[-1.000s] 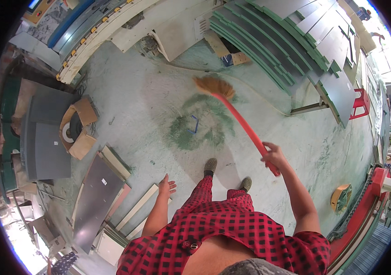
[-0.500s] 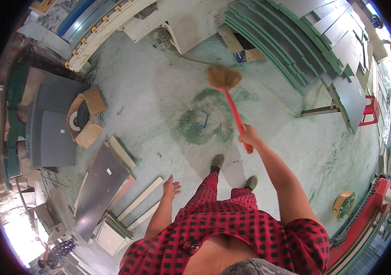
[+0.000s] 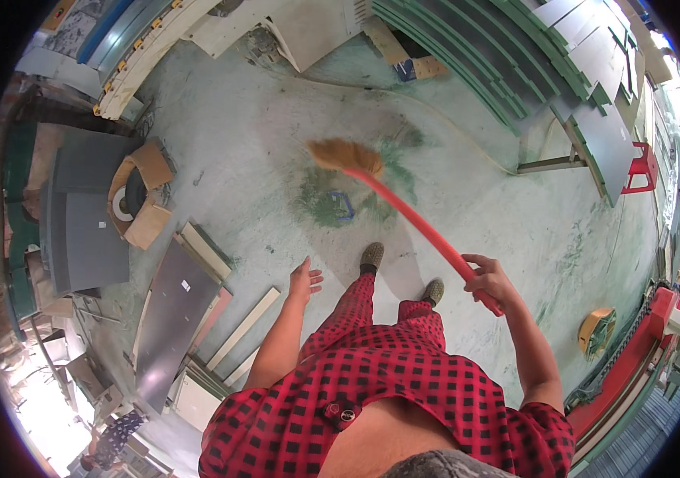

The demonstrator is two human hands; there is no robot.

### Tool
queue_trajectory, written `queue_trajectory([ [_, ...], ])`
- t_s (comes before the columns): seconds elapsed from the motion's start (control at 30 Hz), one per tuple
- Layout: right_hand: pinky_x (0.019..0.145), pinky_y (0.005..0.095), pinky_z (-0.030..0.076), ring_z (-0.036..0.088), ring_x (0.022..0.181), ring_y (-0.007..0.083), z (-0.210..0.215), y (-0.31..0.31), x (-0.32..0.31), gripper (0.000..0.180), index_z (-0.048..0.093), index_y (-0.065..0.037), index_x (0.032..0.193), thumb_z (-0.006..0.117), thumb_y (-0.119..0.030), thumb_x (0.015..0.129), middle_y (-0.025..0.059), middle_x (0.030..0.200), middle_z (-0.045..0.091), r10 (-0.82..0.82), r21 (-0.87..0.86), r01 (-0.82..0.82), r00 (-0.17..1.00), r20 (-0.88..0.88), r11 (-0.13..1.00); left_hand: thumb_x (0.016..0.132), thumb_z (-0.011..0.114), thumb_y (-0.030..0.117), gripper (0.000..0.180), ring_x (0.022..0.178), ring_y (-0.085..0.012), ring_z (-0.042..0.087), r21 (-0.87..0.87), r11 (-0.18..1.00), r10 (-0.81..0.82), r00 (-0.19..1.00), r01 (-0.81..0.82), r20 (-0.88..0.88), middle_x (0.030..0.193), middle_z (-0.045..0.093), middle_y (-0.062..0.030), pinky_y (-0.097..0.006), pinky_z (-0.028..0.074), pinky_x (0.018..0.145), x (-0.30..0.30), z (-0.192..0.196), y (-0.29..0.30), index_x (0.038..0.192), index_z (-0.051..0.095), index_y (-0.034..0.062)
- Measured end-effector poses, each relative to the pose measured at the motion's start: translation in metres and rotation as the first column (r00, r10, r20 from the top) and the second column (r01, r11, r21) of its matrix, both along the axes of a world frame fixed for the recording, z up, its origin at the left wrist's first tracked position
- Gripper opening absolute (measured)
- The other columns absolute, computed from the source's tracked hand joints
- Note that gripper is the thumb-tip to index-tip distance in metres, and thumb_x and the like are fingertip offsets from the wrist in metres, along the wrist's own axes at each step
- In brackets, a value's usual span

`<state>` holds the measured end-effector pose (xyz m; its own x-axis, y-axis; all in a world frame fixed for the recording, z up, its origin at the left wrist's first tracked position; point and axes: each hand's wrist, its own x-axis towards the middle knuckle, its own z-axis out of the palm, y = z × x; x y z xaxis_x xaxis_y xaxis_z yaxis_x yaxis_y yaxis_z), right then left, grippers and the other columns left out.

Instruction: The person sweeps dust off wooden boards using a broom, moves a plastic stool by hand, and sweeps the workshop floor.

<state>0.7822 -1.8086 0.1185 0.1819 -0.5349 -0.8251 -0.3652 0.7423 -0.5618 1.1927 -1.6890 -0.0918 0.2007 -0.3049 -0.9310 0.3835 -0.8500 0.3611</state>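
My right hand (image 3: 490,284) is closed round the end of a red broom handle, off to the right of my legs. The broom (image 3: 428,229) slants away to the upper left, its straw-coloured bristles on or just above the floor and slightly blurred. Below the bristles lies a patch of green dust (image 3: 316,195) with a bent blue strip (image 3: 346,205) in it. My left hand (image 3: 305,280) hangs free in front of my left leg, fingers apart, holding nothing.
An open cardboard box (image 3: 149,225) with round dark and white pieces stands at the left. Nearer lie a dark panel (image 3: 172,319) and pale strips (image 3: 244,327). Green-edged sheets (image 3: 467,56) are stacked at the far right, near a red stool (image 3: 640,169). Another person (image 3: 113,442) is at lower left.
The broom head has swung left and a little nearer, and the handle tilts more. My right hand has moved right and toward me. My left hand has risen slightly.
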Motion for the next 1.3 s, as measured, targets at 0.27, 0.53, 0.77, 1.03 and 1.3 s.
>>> queue_trajectory([
  [0.27,0.039,0.0281,0.043,0.052,0.045,0.0165,-0.059,-0.025,-0.011,0.063,0.045,0.003,0.119,0.059,0.003,0.058,0.0105,0.064,0.055,-0.197,-0.156,0.183,0.977,-0.086,0.971,0.082,0.048,0.047,0.063,0.084,-0.0247,0.057,-0.053,0.988,-0.148,0.981,0.142,-0.125,0.100,0.055,-0.0142,-0.042,0.046,0.069,-0.040,0.005,-0.036,0.127,0.031,0.0057],
  [0.53,0.036,0.0329,0.042,0.052,0.041,0.0185,-0.131,-0.022,0.055,0.031,0.052,0.007,0.087,0.061,0.001,0.057,0.0089,0.053,0.051,-0.110,-0.230,0.079,0.986,-0.125,0.970,0.080,0.052,0.049,0.056,0.073,-0.0184,0.057,-0.148,0.936,-0.344,0.915,0.318,-0.208,0.090,0.057,-0.0076,-0.035,0.047,0.058,-0.107,0.014,-0.069,0.120,0.041,0.0118],
  [0.77,0.039,0.0293,0.042,0.053,0.044,0.0179,-0.079,0.057,0.039,0.066,0.042,0.004,0.122,0.061,0.003,0.058,0.0120,0.063,0.056,-0.087,0.018,0.087,0.996,0.032,0.996,0.079,0.054,0.049,0.056,0.080,-0.0237,0.056,-0.093,0.947,-0.319,0.863,0.308,-0.392,0.096,0.054,-0.0106,-0.041,0.049,0.063,-0.175,0.022,-0.040,0.118,0.040,0.0122],
  [1.03,0.042,0.0270,0.044,0.053,0.045,0.0151,-0.035,0.156,0.005,0.064,0.043,0.001,0.122,0.059,0.000,0.060,0.0113,0.066,0.057,-0.188,0.123,0.160,0.947,0.261,0.979,0.076,0.064,0.030,0.039,0.068,-0.0234,0.058,-0.086,0.996,-0.043,0.919,0.010,-0.391,0.083,0.053,-0.0102,-0.041,0.052,0.053,-0.257,0.020,0.015,0.101,0.042,0.0077],
  [1.3,0.043,0.0258,0.043,0.051,0.047,0.0143,-0.006,0.205,-0.028,0.073,0.034,-0.002,0.129,0.058,0.002,0.060,0.0076,0.068,0.055,-0.283,0.080,0.273,0.942,0.181,0.959,0.069,0.058,0.003,0.032,0.052,-0.0200,0.055,-0.271,0.960,-0.005,0.964,-0.069,-0.264,0.070,0.049,-0.0093,-0.036,0.051,0.044,-0.339,0.048,0.032,0.091,0.035,0.0035],
])
